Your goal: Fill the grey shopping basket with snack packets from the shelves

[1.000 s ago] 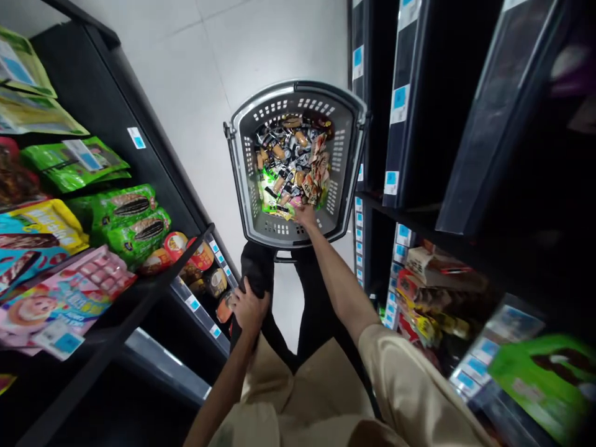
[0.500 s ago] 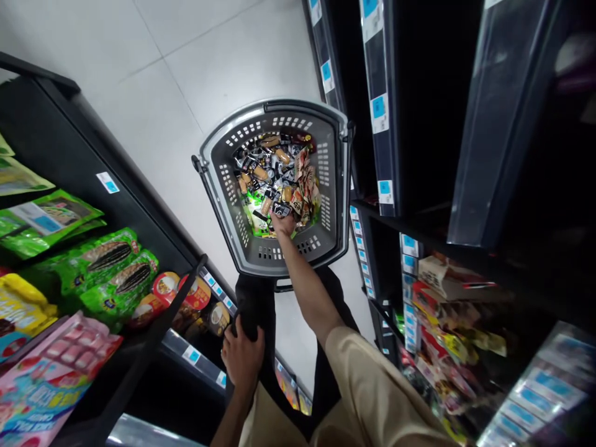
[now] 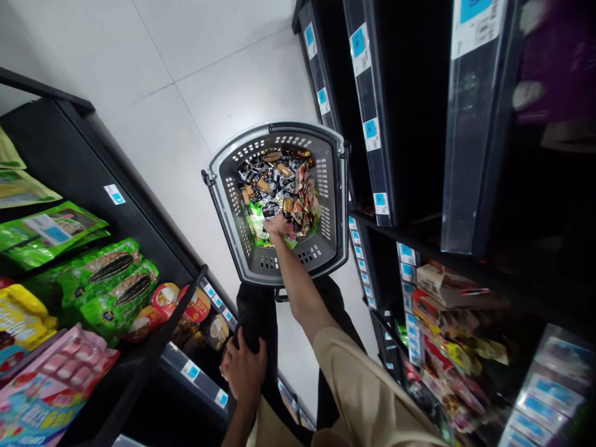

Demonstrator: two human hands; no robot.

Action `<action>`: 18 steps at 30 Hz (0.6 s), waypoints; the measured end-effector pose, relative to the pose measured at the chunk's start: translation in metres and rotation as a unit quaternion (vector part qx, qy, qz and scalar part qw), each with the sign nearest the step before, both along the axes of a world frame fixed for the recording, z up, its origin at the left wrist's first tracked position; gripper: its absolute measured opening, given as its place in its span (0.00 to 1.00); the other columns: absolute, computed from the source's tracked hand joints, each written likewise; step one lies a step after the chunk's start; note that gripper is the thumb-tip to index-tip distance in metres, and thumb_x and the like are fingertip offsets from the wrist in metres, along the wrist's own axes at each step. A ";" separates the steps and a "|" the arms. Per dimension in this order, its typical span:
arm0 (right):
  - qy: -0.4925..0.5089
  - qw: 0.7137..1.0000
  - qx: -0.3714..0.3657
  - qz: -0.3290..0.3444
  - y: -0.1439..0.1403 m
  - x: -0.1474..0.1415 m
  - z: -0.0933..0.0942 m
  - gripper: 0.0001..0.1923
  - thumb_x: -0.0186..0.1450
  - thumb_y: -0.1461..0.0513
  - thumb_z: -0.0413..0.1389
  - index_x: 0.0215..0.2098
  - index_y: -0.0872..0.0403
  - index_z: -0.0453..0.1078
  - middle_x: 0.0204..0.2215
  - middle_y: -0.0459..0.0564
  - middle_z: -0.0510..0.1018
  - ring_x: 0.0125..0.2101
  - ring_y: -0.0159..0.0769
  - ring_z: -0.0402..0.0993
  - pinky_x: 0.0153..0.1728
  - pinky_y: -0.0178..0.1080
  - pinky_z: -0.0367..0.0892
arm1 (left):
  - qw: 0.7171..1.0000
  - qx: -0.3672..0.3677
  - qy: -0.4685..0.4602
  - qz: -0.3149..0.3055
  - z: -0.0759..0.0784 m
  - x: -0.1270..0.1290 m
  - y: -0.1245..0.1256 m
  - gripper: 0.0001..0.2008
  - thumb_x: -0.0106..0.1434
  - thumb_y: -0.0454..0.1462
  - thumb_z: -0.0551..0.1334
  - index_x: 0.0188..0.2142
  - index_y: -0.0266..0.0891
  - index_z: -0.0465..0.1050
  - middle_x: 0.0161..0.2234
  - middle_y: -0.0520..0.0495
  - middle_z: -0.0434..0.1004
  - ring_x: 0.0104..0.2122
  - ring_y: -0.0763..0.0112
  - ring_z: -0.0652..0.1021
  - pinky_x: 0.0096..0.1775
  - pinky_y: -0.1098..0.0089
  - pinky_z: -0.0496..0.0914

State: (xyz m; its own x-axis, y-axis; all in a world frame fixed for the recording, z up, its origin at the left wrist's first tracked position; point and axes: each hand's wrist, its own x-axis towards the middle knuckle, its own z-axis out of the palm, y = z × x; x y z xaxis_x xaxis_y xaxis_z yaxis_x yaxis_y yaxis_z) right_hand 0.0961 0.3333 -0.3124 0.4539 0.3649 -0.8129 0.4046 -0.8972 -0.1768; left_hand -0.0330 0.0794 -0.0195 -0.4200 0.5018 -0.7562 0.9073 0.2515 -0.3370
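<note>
A grey shopping basket [image 3: 261, 276] with perforated sides stands on the floor just beyond my knees. My right hand [image 3: 278, 226] reaches down into it and touches the near part of the small snack packets [image 3: 279, 181] heaped inside. Its fingers are blurred and partly hidden, so I cannot make out whether they grip a packet. Beside that hand lies a green and white packet [image 3: 257, 225]; red and cream packets [image 3: 305, 202] lie to its right. On my left knee rests my left hand [image 3: 246, 366], fingers spread over dark trousers and holding nothing.
A shelf on the left carries green seed bags [image 3: 121, 292], a pink candy bag [image 3: 69, 372] and round red tubs [image 3: 194, 304]. Dark shelves with price tags [image 3: 372, 133] rise close on the right, with packaged snacks [image 3: 454, 354] lower down. Tiled floor [image 3: 186, 74] extends ahead.
My right hand has shifted slightly left inside the basket; the dark packet at its fingertips no longer shows clearly there. The whole view has moved a little. My left hand stays on the knee.
</note>
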 end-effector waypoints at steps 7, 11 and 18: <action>-0.023 0.988 0.101 0.111 0.000 0.025 0.029 0.24 0.56 0.57 0.68 0.49 0.59 0.76 0.51 0.63 0.78 0.54 0.53 0.74 0.58 0.50 0.69 | 1.000 -0.008 -0.002 0.006 -0.001 0.003 -0.005 0.31 0.71 0.51 0.57 0.66 0.36 0.67 0.58 0.29 0.70 0.51 0.45 0.78 0.42 0.56 0.73; 0.003 0.936 0.255 0.243 0.046 0.037 0.021 0.26 0.58 0.65 0.64 0.55 0.60 0.73 0.66 0.62 0.66 0.66 0.52 0.61 0.68 0.49 0.57 | 1.000 -0.005 -0.005 0.012 -0.002 0.002 -0.012 0.32 0.71 0.51 0.57 0.67 0.35 0.66 0.57 0.29 0.71 0.51 0.45 0.78 0.42 0.55 0.74; 0.010 0.937 0.221 0.270 0.103 0.014 0.003 0.26 0.62 0.71 0.59 0.58 0.63 0.69 0.58 0.65 0.75 0.63 0.52 0.64 0.67 0.55 0.53 | 1.000 0.013 0.004 0.027 -0.003 -0.007 -0.018 0.30 0.71 0.50 0.57 0.66 0.37 0.67 0.56 0.32 0.72 0.50 0.48 0.79 0.45 0.55 0.74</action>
State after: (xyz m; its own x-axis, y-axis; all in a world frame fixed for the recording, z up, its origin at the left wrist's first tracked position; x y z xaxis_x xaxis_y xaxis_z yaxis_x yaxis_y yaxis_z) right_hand 0.1096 0.4367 -0.3096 0.0920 0.8401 -0.5345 0.7712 -0.3997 -0.4955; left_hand -0.0400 0.0617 -0.0221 -0.4541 0.4976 -0.7391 0.8889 0.3099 -0.3375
